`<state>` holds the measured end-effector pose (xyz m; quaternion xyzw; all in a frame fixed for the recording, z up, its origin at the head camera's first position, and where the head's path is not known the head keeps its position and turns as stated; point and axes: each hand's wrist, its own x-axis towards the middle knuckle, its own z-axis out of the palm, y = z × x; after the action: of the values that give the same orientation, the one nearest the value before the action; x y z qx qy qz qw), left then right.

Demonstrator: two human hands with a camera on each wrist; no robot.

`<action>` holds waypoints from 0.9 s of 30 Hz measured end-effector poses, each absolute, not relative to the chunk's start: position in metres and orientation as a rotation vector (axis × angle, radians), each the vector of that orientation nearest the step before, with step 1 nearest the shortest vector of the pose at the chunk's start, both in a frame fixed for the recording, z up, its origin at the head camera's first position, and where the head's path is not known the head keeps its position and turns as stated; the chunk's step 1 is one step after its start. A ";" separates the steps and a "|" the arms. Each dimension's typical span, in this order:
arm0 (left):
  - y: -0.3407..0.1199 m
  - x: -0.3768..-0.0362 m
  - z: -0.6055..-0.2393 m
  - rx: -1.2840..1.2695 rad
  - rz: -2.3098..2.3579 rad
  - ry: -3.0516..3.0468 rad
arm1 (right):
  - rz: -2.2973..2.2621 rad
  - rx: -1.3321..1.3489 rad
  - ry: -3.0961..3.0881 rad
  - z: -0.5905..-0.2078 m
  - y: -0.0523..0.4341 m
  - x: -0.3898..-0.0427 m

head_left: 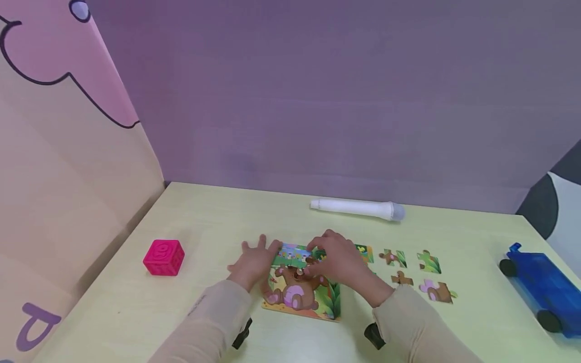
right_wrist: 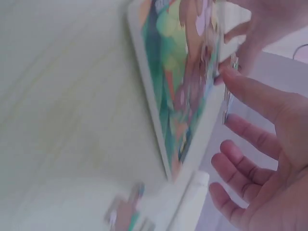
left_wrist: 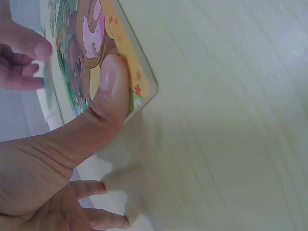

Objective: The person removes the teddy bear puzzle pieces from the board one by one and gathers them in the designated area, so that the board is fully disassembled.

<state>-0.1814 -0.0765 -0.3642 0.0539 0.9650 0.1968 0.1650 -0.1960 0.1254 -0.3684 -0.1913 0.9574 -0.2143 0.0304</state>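
While L hand [head_left: 255, 263] wide-fingered on 1 puzzle [head_left: 294, 295], R hand [head_left: 341, 259] pinch-tight on 1 pc [right_wrist: 228, 100], 4+ strays [head_left: 429, 262]

Cartoon wall [head_left: 68, 161] and puzzle [head_left: 294, 296] suggest a children's play area.

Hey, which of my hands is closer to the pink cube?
Left. The left hand is right of the pink cube, touching the puzzle; the right hand is farther right, pinching a puzzle piece.
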 end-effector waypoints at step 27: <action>-0.076 -0.185 -0.365 0.144 0.567 2.706 | -0.653 -0.580 2.938 -0.362 0.239 -0.136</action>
<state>-0.1846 -0.0756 -0.3645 0.0512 0.9604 0.2013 0.1855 -0.1358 0.2393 -0.3622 -0.1890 0.9579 -0.2129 0.0382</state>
